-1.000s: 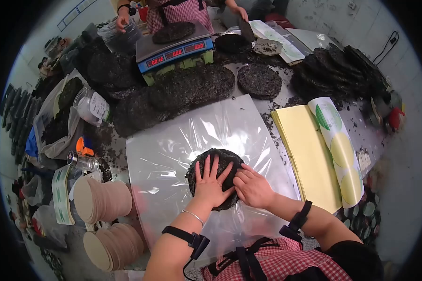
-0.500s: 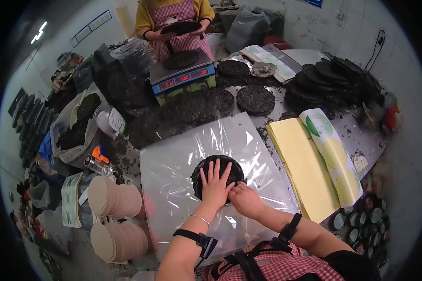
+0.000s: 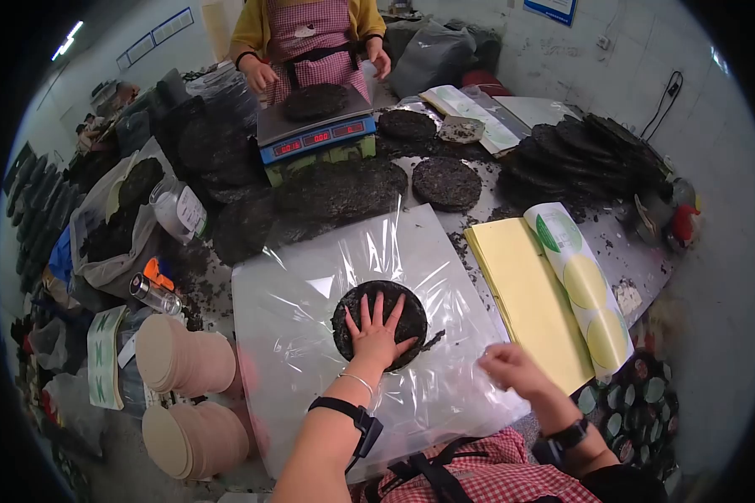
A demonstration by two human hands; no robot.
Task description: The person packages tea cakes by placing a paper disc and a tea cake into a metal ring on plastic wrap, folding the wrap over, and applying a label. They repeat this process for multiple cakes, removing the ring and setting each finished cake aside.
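My left hand lies flat with spread fingers on a dark, round pressed cake. The cake rests on a stack of clear plastic sheets, whose glossy top is creased around it. A thin dark strand sticks out at the cake's right edge. Off to the right, near the edge of the sheets, my right hand has curled fingers; what they hold, if anything, I cannot make out.
Yellow paper and a curled printed sheet lie right. Behind are dark cakes and a digital scale bearing another. A co-worker stands beyond it. Left are round card stacks, a glass bottle and a jar.
My right hand has moved from the cake's edge out to the right. My left hand stays on the cake. The co-worker's hands no longer hold a dark disc and are now apart.
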